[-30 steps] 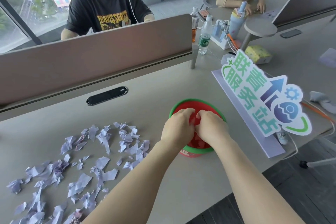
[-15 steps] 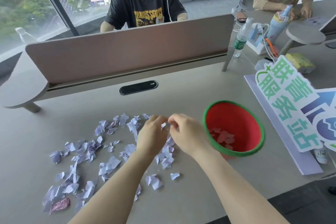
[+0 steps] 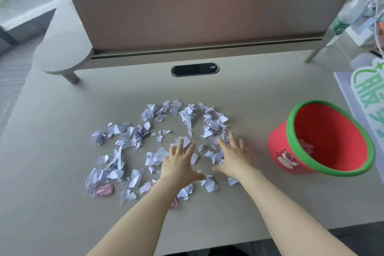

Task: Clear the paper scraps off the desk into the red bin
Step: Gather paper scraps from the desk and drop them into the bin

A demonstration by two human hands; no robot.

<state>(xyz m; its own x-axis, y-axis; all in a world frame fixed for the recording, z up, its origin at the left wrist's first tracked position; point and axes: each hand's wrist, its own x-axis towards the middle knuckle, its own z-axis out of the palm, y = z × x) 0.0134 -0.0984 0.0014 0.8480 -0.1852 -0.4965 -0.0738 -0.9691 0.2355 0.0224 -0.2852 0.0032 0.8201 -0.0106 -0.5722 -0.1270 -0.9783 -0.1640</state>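
Several pale lilac paper scraps (image 3: 124,137) lie scattered over the middle of the grey desk (image 3: 52,203), with a pink crumpled piece (image 3: 103,190) at the lower left. My left hand (image 3: 180,162) is spread flat over scraps at the pile's near right part. My right hand (image 3: 233,157) is spread flat beside it, over the pile's right edge. Neither hand holds anything. The red bin (image 3: 279,151) with a green rim stands to the right of my hands and has a few scraps at its bottom.
A brown partition screen (image 3: 207,16) runs along the desk's far side, with a black cable slot (image 3: 195,69) before it. A green-and-white sign (image 3: 367,89) stands at the right edge. A person in a black shirt sits behind the screen. Bottles and boxes crowd the far right.
My hands left the bin, moved left over the scrap pile, and went from bunched together to spread flat and apart. The view has shifted left and down.
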